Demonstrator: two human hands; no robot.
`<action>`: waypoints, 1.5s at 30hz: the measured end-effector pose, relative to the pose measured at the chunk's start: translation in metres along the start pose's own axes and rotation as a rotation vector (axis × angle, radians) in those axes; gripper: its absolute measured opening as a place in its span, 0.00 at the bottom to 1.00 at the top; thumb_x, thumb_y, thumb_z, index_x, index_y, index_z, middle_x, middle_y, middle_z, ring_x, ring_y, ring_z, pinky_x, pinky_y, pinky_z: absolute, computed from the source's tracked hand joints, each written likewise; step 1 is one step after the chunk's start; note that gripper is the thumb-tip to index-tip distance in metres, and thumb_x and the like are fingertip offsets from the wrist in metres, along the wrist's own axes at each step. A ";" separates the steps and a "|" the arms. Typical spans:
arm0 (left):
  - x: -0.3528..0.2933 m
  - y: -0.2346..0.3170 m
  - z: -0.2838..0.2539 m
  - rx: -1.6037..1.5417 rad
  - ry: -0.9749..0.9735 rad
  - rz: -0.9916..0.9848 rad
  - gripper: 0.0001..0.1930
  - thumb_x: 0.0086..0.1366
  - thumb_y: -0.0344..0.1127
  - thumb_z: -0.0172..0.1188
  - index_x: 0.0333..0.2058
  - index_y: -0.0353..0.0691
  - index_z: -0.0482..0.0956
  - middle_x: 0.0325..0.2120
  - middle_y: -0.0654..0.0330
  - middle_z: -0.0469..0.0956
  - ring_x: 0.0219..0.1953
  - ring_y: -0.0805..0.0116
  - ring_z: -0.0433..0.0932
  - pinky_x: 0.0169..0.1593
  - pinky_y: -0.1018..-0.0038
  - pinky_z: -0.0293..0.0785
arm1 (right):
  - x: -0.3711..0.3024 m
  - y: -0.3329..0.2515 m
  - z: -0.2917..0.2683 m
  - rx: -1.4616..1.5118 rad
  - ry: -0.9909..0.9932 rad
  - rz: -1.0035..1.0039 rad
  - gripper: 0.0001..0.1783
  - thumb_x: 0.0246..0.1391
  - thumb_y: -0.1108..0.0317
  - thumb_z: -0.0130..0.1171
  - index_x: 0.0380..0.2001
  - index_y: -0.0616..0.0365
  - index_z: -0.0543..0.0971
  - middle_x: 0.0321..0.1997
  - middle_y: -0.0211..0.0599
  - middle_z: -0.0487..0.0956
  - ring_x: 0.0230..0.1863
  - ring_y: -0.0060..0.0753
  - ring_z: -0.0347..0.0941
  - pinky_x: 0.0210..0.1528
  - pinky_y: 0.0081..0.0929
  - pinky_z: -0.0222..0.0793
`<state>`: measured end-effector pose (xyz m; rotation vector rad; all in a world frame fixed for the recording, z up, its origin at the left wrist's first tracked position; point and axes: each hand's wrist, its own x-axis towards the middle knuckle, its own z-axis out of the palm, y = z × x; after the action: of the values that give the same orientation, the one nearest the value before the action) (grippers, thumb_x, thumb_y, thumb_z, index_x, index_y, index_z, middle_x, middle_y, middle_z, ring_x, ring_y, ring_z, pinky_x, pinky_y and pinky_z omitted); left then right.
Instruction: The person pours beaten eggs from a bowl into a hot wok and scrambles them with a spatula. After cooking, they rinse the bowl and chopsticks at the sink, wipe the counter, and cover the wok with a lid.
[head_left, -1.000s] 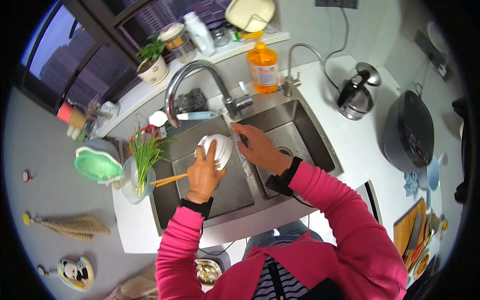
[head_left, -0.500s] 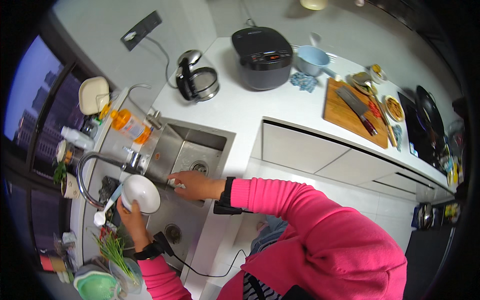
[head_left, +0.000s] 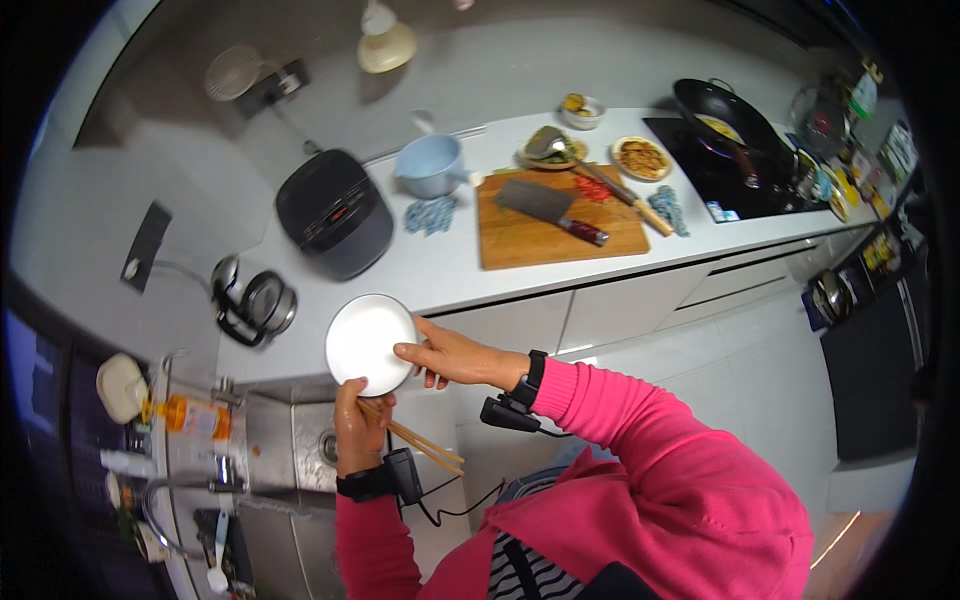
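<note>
A white bowl (head_left: 362, 335) is held up over the counter's front edge, beside the sink, with its inside facing up. My left hand (head_left: 358, 432) is closed on its near rim, thumb over the edge. Wooden chopsticks (head_left: 430, 447) stick out from beneath that hand toward the right. On the bowl's right side my right hand (head_left: 455, 356) is closed too, its thumb over the rim and its fingers underneath.
Behind the bowl stand a rice cooker (head_left: 337, 215) and a glass kettle (head_left: 262, 303). A cleaver (head_left: 538, 202) lies on the cutting board (head_left: 500, 250). Farther right, a black wok (head_left: 735, 112) sits on the stove. The steel sink (head_left: 275, 440) and its tap (head_left: 152, 510) are at left.
The bowl has moved from above the sink to the counter's edge at the right. My right hand has left the sink and taken hold of it. Chopsticks now show under my left hand.
</note>
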<state>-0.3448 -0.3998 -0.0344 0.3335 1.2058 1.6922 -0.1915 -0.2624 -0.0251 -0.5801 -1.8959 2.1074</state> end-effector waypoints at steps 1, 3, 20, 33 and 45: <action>0.014 -0.014 0.026 0.020 -0.003 -0.017 0.17 0.57 0.38 0.52 0.41 0.32 0.70 0.26 0.53 0.78 0.19 0.66 0.75 0.13 0.80 0.59 | -0.011 0.000 -0.023 0.005 0.054 0.022 0.39 0.58 0.48 0.49 0.64 0.60 0.50 0.29 0.37 0.71 0.23 0.23 0.70 0.22 0.20 0.70; 0.041 -0.034 0.074 0.090 -0.096 -0.064 0.18 0.61 0.39 0.50 0.43 0.30 0.69 0.28 0.50 0.78 0.20 0.65 0.76 0.13 0.81 0.57 | -0.034 0.001 -0.073 0.055 0.167 0.067 0.39 0.57 0.56 0.51 0.65 0.60 0.47 0.30 0.39 0.72 0.22 0.23 0.72 0.23 0.21 0.72; 0.141 -0.142 0.327 0.106 -0.485 -0.217 0.18 0.62 0.45 0.49 0.41 0.35 0.69 0.24 0.58 0.74 0.19 0.73 0.69 0.15 0.82 0.56 | -0.159 0.003 -0.299 0.139 0.595 0.049 0.35 0.58 0.49 0.52 0.58 0.65 0.58 0.29 0.36 0.75 0.20 0.19 0.72 0.22 0.15 0.72; 0.069 -0.018 0.144 0.131 0.200 0.156 0.21 0.62 0.45 0.52 0.50 0.43 0.64 0.24 0.65 0.71 0.13 0.81 0.62 0.14 0.86 0.53 | 0.004 -0.004 -0.157 0.061 0.120 -0.193 0.26 0.59 0.63 0.55 0.58 0.63 0.65 0.25 0.24 0.72 0.26 0.14 0.66 0.30 0.15 0.65; -0.081 0.075 -0.080 1.737 1.147 0.555 0.39 0.41 0.31 0.66 0.57 0.52 0.65 0.42 0.48 0.68 0.38 0.43 0.75 0.39 0.58 0.75 | 0.138 0.024 0.093 -0.864 -0.306 -0.468 0.21 0.54 0.58 0.55 0.50 0.51 0.74 0.49 0.40 0.75 0.54 0.44 0.67 0.60 0.48 0.52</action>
<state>-0.4028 -0.5125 0.0152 0.7653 3.5273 0.5847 -0.3541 -0.2883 -0.0594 0.0805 -2.7540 1.0744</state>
